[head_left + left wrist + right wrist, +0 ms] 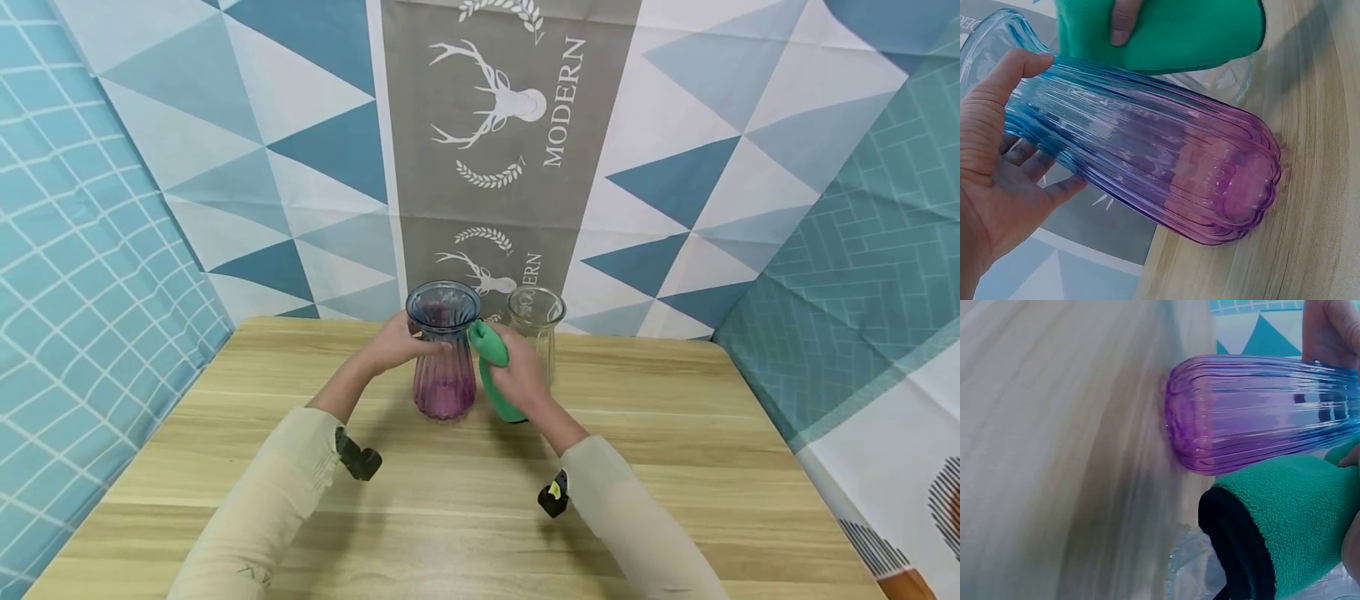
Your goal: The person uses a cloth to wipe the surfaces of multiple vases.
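Note:
A ribbed glass vase (446, 375), blue at its flared rim and purple at its base, stands upright near the back of the table. My left hand (392, 343) grips it below the rim, thumb across the front and fingers behind, as the left wrist view shows. On its right side, my right hand (519, 367) holds a folded green cloth (1291, 512) with a dark edge, close beside the vase's upper part. A clear glass vase (537, 308) stands just behind the right hand, which hides part of it.
The wood-grain table (450, 517) ends at the back against a patterned cloth wall (322, 142) with triangles and deer heads. Tiled-pattern blue hangings (67, 250) flank it on the left, and a teal one (862, 275) on the right.

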{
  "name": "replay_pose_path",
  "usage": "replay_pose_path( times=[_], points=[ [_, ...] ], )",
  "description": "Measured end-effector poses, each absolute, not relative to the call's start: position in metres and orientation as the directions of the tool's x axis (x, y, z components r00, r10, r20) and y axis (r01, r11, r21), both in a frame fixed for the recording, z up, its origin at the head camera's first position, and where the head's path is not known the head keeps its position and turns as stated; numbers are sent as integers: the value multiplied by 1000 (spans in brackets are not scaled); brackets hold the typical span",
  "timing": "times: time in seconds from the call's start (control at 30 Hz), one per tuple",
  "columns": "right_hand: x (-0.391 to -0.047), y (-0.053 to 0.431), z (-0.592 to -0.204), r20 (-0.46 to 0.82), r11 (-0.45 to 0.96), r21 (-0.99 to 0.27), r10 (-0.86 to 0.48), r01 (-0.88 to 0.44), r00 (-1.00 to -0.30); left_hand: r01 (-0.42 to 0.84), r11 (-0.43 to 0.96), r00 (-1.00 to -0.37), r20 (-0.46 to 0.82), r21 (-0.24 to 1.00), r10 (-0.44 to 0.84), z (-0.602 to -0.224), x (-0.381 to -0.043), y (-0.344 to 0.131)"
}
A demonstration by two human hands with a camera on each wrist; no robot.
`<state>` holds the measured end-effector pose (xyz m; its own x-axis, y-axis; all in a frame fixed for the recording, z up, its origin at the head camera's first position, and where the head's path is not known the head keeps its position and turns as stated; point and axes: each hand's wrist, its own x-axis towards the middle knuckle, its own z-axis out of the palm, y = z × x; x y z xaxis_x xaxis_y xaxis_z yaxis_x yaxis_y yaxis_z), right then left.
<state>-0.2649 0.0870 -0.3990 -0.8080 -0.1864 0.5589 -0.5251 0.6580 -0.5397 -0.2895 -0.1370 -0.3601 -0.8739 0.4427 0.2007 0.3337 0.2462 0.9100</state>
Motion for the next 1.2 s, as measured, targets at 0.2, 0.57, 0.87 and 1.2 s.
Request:
replay_pose_path(
  times=[0.2, 0.57, 0.87, 1.2],
  points=[
    [-266, 85, -393, 638, 620, -520, -176, -588, -750, 315, 215, -874, 195, 924, 445, -361, -288, -138],
    [-265, 81, -389, 623, 635, -517, -180, -574, -761, 323, 213, -867, 199, 922, 456, -361, -287, -139],
    [-265, 79, -390, 647, 662, -445, -228, -603, -728, 286, 289, -908, 162, 914, 386, -361, -285, -140],
    [-265, 82, -398, 590, 706, -403, -285, -582, -755, 341, 268, -900, 231, 901, 370, -339, -263, -127]
  ],
)
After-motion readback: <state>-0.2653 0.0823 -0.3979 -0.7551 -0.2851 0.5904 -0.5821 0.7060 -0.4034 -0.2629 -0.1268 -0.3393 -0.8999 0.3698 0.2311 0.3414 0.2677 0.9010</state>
